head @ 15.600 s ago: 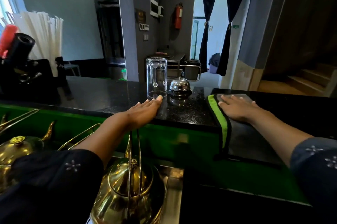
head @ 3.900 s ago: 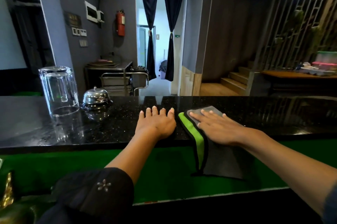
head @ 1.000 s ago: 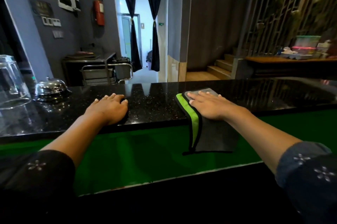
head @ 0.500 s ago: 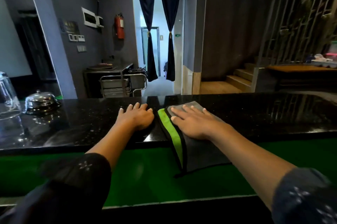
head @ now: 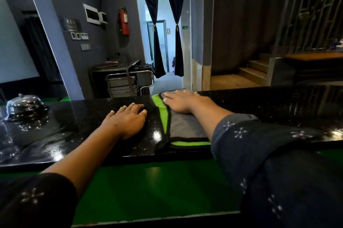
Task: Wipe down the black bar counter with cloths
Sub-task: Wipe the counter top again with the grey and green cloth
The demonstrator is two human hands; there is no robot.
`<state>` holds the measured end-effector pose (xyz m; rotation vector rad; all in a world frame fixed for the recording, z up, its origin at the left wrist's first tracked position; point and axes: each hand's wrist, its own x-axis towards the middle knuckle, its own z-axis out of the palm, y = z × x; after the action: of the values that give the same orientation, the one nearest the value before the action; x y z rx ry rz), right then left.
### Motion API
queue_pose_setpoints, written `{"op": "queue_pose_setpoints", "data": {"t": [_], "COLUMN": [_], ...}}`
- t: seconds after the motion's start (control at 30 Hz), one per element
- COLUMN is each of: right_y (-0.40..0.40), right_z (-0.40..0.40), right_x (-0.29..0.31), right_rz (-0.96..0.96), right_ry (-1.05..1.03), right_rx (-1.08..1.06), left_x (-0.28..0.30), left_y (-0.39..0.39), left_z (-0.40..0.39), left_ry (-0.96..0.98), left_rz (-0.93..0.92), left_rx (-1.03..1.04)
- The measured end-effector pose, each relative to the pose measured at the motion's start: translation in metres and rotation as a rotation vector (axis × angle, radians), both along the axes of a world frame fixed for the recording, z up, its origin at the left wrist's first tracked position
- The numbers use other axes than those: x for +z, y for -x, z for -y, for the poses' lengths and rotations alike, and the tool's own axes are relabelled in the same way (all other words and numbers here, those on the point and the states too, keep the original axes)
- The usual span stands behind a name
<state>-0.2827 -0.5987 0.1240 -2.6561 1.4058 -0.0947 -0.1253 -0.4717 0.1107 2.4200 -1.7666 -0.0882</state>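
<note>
At the far left, about nine o'clock from the hands, a chrome service bell sits on the glossy black bench, its dome mirrored in the speckled top. Moving right, the left hand lies palm down on the bare stone, fingers straight and slightly spread, pointing toward one o'clock; it holds nothing, and its dark flower-print sleeve fills the lower left corner. Just beside it, at its three o'clock and not touching, lies the grey cloth with a bright green border running along its left and near edges. The cloth stretches from the bench's far edge at twelve o'clock back almost to the near edge at six o'clock, flat on the surface. The right hand presses flat on the far end of the cloth, fingers straight and pointing toward ten o'clock, not curled around the fabric. Its forearm crosses the cloth's right side and the matching sleeve covers the lower right. Below the stone lip, at six o'clock, a green ledge runs the width of the view. Beyond the bench, at eleven o'clock, a red fire extinguisher hangs on the grey wall above a metal trolley, and dark curtains frame a doorway at twelve o'clock. Wooden steps rise at two o'clock.
</note>
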Motion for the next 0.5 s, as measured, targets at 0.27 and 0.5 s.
{"op": "queue_pose_setpoints", "data": {"t": [0.27,0.5], "right_y": [0.108,0.011], "right_z": [0.047,-0.028], "right_x": [-0.001,-0.002], "right_rz": [-0.063,-0.029], "right_ry": [-0.029,-0.012], "right_rx": [-0.453,-0.169], "left_x": [-0.003,-0.003], "left_y": [0.004,0.002], "left_z": [0.0,0.001], "left_ry": [0.021,0.033], "left_rz": [-0.025,-0.027], "left_rx": [-0.011,-0.006]}}
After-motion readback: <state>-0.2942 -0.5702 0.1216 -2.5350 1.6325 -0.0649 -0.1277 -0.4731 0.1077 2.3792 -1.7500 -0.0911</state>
